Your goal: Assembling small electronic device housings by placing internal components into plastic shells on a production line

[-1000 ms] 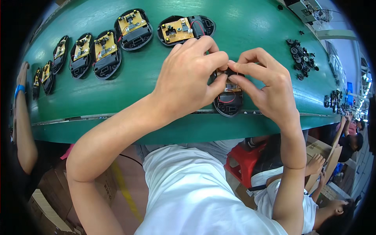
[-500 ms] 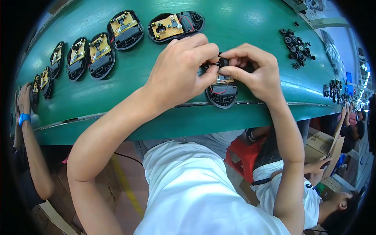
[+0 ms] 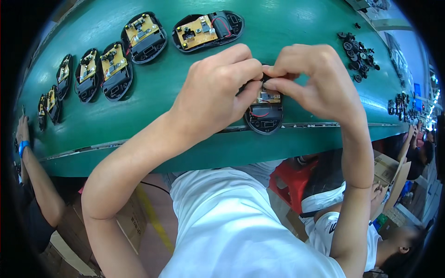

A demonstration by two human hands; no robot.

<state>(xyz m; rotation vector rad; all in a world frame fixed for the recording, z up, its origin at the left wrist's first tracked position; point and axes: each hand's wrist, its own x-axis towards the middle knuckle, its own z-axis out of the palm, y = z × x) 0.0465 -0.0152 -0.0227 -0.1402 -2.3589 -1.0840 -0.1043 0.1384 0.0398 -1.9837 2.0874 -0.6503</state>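
Observation:
An opened computer mouse (image 3: 265, 121) with a tan circuit board and a red wire lies at the table's near edge, below my hands. Over its far end, my left hand (image 3: 222, 81) is closed in a pinch, thumb and forefinger hiding most of what they grip. From the other side, my right hand (image 3: 315, 76) pinches with thumb and forefinger close to the left fingertips. Between them only a bit of the black scroll wheel (image 3: 264, 79) shows; the fingers cover the rest.
Several more opened mice (image 3: 116, 69) stand in a row leftward on the green table (image 3: 185, 74), one (image 3: 208, 31) just beyond my hands. Loose black scroll wheels (image 3: 359, 55) lie in a heap at the right. Co-workers sit on both sides; one forearm (image 3: 41, 185) reaches the table at far left.
My right wrist has risen and swung right, and its fingertips have turned down onto the mouse. The black wheel, plain between my hands before, is now mostly covered by fingers.

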